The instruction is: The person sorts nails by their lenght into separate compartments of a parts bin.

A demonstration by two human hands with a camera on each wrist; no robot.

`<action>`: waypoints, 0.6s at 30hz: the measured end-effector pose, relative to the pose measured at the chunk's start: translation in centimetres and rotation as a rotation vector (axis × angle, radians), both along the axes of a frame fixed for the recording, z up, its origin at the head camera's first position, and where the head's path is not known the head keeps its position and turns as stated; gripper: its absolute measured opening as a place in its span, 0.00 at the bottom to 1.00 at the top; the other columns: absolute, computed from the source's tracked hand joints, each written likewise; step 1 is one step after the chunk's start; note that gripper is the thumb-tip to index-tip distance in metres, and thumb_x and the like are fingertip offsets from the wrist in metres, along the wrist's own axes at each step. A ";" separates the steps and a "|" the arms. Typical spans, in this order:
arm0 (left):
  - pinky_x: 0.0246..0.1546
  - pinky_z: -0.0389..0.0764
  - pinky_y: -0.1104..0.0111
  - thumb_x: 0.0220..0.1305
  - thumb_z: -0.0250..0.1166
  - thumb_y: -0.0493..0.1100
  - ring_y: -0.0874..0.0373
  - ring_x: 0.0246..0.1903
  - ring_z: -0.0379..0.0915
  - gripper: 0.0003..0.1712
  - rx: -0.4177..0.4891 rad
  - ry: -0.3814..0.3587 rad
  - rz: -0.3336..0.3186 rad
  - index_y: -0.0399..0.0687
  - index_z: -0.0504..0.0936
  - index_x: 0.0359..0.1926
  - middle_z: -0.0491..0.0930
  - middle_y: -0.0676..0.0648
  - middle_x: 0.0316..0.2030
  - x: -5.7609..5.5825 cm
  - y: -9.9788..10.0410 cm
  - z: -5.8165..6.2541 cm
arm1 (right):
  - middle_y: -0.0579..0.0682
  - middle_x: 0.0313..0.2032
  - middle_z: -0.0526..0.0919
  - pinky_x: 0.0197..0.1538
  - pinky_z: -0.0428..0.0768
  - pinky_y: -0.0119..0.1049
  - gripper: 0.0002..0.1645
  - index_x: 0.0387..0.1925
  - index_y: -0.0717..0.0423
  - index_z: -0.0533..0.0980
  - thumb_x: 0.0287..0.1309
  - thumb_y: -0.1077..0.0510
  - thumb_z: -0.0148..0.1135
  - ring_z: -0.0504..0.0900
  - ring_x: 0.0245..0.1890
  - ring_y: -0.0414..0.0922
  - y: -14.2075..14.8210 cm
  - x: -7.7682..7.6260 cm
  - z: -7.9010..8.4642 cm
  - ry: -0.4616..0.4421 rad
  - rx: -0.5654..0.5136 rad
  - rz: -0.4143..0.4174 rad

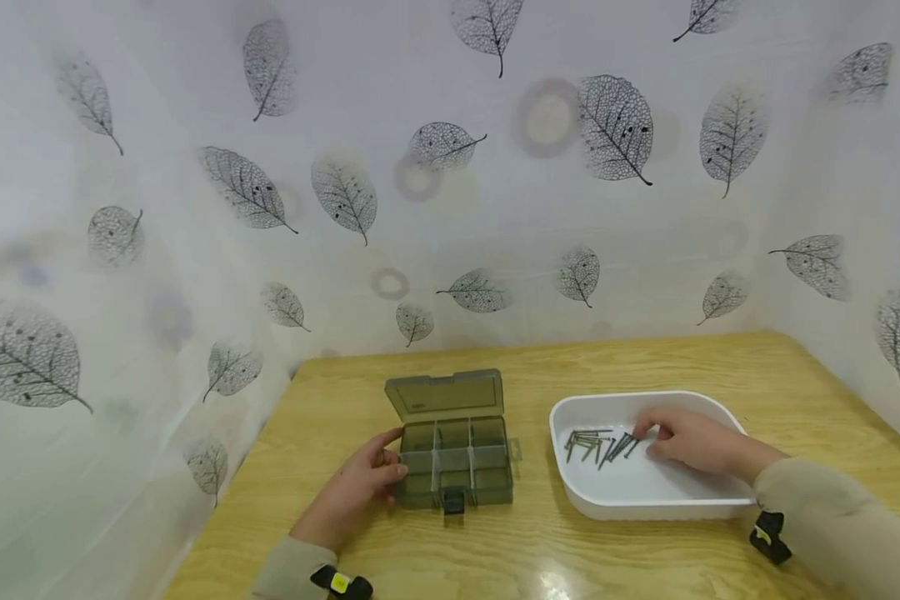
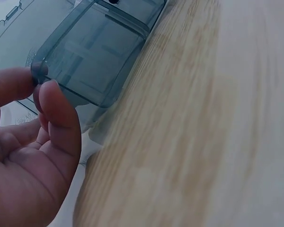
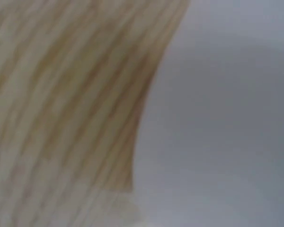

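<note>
A smoky translucent compartment box lies on the table with its lid raised at the back. My left hand pinches the box's left side between thumb and fingers; in the left wrist view, thumb and finger meet at a corner of the box. My right hand is inside the white tray, fingers bent down at the right end of a small pile of screws. A gap shows between its thumb and forefinger. The right wrist view shows only the tray's blurred wall and wood, no hand.
Both containers stand on a wood-grain table, the tray to the right of the box. A clasp juts from the box's front. A pale sheet with leaf prints hangs behind and along both sides of the table.
</note>
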State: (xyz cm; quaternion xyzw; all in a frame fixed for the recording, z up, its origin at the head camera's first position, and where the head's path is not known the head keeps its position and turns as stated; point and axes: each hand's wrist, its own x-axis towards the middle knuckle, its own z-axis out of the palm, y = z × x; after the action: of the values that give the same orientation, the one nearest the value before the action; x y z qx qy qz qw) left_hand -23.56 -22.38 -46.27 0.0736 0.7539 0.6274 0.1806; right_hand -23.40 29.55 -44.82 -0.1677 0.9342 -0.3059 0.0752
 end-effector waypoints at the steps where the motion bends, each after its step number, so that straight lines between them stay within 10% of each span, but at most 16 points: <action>1: 0.30 0.80 0.63 0.72 0.64 0.39 0.55 0.32 0.70 0.41 0.002 -0.002 0.004 0.42 0.54 0.79 0.69 0.43 0.44 0.0 0.0 0.0 | 0.44 0.31 0.74 0.37 0.69 0.36 0.11 0.44 0.47 0.81 0.58 0.56 0.70 0.70 0.33 0.43 0.0 0.0 0.0 -0.002 0.001 0.002; 18: 0.30 0.80 0.65 0.73 0.63 0.39 0.59 0.28 0.65 0.41 0.073 -0.036 -0.020 0.41 0.52 0.79 0.70 0.44 0.44 0.1 -0.2 -0.3 | 0.41 0.29 0.76 0.36 0.71 0.34 0.06 0.31 0.48 0.77 0.63 0.58 0.65 0.72 0.31 0.40 -0.4 0.6 0.4 -0.060 0.081 0.022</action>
State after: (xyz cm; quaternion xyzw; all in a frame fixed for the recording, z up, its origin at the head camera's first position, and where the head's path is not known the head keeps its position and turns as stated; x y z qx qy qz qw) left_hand -23.45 -22.59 -46.55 0.0764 0.7263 0.6540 0.1973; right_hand -22.77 29.15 -44.44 -0.1654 0.9412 -0.2719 0.1130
